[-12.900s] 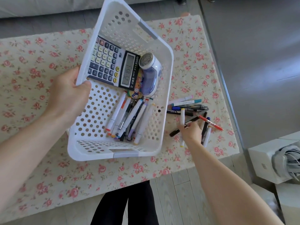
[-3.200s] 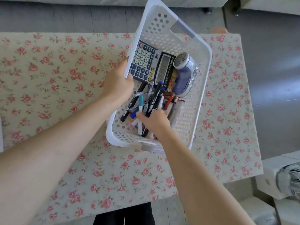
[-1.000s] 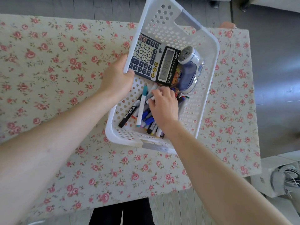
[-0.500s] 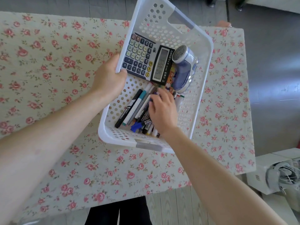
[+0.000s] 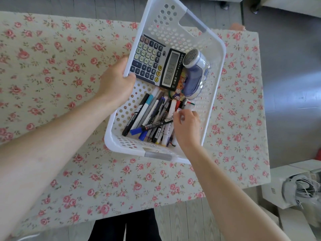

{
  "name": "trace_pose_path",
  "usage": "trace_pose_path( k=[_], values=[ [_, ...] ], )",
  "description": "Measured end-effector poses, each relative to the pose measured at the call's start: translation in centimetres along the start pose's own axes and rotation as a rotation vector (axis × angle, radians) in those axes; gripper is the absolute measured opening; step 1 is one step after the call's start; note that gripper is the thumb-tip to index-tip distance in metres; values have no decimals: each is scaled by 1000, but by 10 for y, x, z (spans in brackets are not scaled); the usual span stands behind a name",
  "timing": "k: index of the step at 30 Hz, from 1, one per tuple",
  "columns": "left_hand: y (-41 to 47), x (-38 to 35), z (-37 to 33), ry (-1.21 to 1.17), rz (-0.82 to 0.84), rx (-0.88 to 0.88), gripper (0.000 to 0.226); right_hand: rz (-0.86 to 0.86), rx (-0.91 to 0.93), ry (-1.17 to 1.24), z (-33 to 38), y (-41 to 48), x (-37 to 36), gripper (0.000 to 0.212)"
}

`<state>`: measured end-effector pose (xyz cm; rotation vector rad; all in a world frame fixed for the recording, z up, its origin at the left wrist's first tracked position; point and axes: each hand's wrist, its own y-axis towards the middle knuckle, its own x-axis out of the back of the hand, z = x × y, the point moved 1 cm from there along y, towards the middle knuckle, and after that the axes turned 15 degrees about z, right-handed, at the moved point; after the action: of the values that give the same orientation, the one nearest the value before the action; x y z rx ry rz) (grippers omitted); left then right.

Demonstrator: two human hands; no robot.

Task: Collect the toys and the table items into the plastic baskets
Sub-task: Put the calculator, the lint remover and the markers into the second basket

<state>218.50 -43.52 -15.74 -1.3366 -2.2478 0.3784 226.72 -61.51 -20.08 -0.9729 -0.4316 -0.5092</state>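
A white perforated plastic basket [image 5: 123, 148] is tilted above the floral-cloth table [image 5: 57, 63]. My left hand [image 5: 116, 84] grips its left rim. Inside lie a grey calculator [image 5: 156, 61], a blue and white lint shaver [image 5: 195, 73], a small cartoon card [image 5: 177, 92] and a heap of several pens and markers [image 5: 151, 115] against the near wall. My right hand [image 5: 187, 129] reaches into the basket at the heap's right side, its curled fingertips pinching the end of a black pen [image 5: 156, 124] that lies across the others.
White boxes with a bundle of cables [image 5: 298, 186] stand on the floor at the lower right. Grey floor runs along the table's right side. My dark-clothed legs [image 5: 125, 226] are at the table's near edge.
My right hand has slid from on top of the pens to the heap's right side and now pinches a black pen. The basket has shifted slightly; the pens lie more bunched together.
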Motion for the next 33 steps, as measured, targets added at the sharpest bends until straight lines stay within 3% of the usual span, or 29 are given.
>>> trace_pose_path(
  k=[3, 7, 12, 18, 22, 26, 28, 31, 33],
  values=[
    [-1, 0, -1, 12, -13, -2, 39, 121, -138, 99, 6, 4, -12, 40],
    [-2, -2, -3, 7, -6, -3, 38, 91, -161, 258, 17, 9, -17, 25],
    [-3, -1, -3, 10, 0, -2, 39, 24, 24, 110, 27, 9, -8, 22],
    [-5, -1, -4, 7, 7, -4, 38, 84, -64, -222, 7, 6, 10, 12],
    [-5, -1, -6, 10, 3, 5, 39, -30, -81, -134, -5, -2, 18, 24],
    [-6, -1, -6, 37, 6, 22, 39, 55, -28, -155, 0, -10, 10, 29],
    [-8, 1, -8, 50, 19, 22, 38, -31, 39, 63, 1, -11, 17, 28],
    [-10, 4, -12, 41, 45, 53, 42, -406, 134, 331, -6, -10, 41, 26],
    [-10, 6, -12, 32, 52, 82, 45, -508, 51, 453, -13, -8, 53, 30]
  ],
)
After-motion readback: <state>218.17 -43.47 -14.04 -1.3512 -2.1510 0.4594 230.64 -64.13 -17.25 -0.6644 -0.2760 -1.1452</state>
